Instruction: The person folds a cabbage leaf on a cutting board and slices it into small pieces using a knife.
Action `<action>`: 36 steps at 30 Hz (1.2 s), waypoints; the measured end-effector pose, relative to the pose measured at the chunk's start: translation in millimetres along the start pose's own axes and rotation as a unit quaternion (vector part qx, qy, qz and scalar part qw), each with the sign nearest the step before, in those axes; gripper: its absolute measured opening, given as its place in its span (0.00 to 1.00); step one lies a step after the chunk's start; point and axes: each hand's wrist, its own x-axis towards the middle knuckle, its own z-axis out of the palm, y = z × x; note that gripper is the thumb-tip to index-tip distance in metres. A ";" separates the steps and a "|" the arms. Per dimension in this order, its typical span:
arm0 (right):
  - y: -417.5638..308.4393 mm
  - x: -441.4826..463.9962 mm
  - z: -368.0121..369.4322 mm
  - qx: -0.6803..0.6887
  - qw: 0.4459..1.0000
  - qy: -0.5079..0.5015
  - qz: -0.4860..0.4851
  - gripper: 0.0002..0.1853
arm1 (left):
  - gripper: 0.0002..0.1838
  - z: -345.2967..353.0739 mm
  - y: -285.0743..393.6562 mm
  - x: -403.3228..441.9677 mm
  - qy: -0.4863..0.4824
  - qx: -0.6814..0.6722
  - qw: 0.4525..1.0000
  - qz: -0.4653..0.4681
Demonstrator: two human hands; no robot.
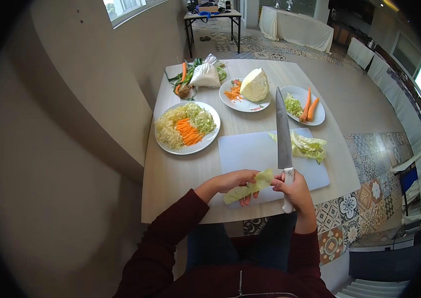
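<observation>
My left hand [238, 183] is closed on a pale green cabbage leaf [244, 192], held over the near edge of the white cutting board [245, 149]. My right hand [295, 188] grips the white handle of a large kitchen knife [283, 134], its blade pointing up and away from me. The right fingertips are close to the leaf's right end; whether they pinch it I cannot tell. More cabbage leaves [309, 147] lie on the board's right side, partly behind the blade.
A plate of shredded vegetables [212, 141] stands at left. Behind the board are a plate with a cabbage wedge [255, 85] and an oval plate with carrots [306, 110]. A tied bag of white contents [205, 74] lies by greens and a carrot [184, 72] at the far left corner.
</observation>
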 end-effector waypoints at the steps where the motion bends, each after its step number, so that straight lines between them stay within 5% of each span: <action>1: -3.1 -3.6 4.5 0.012 1.000 0.014 -0.010 0.14 | 0.25 0.6 1.1 -0.5 0.007 -0.001 1.000 -0.007; 6: 1.5 -9.2 9.5 0.048 0.997 0.044 -0.043 0.12 | 0.21 9.9 8.9 -1.6 0.054 0.141 0.988 -0.006; 22: 14.9 -7.4 21.4 -0.083 0.990 0.087 -0.079 0.15 | 0.20 3.0 7.2 -0.5 0.036 0.086 0.995 -0.017; 25: 6.3 -9.8 21.1 0.030 0.994 0.093 -0.044 0.14 | 0.17 5.4 8.7 -3.3 0.070 0.062 0.996 -0.004; 30: 8.8 -6.9 7.3 0.037 0.992 0.113 -0.042 0.14 | 0.13 -12.8 4.7 0.1 0.101 0.053 0.993 0.036; 36: 14.3 -3.9 1.2 0.020 0.993 0.113 -0.024 0.13 | 0.10 -16.0 3.1 1.0 0.261 0.318 0.905 0.108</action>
